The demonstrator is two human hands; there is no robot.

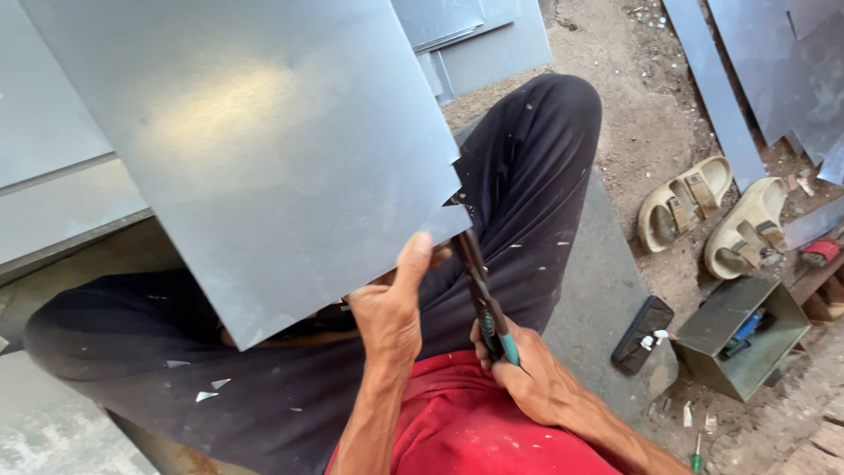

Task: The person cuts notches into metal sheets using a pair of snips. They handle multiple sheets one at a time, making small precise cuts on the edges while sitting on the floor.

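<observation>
A large grey metal sheet is tilted up over my crossed legs in dark trousers. My left hand grips its lower edge, thumb pressed on the face. My right hand is closed around the teal handles of tin snips. The dark blades of the snips meet the sheet's right corner, where a small notch is cut. Small triangular metal offcuts lie on my left thigh.
More grey sheets lie at the left and top right. On the dirt floor to the right are two beige sandals, a black phone and an open metal box with tools inside.
</observation>
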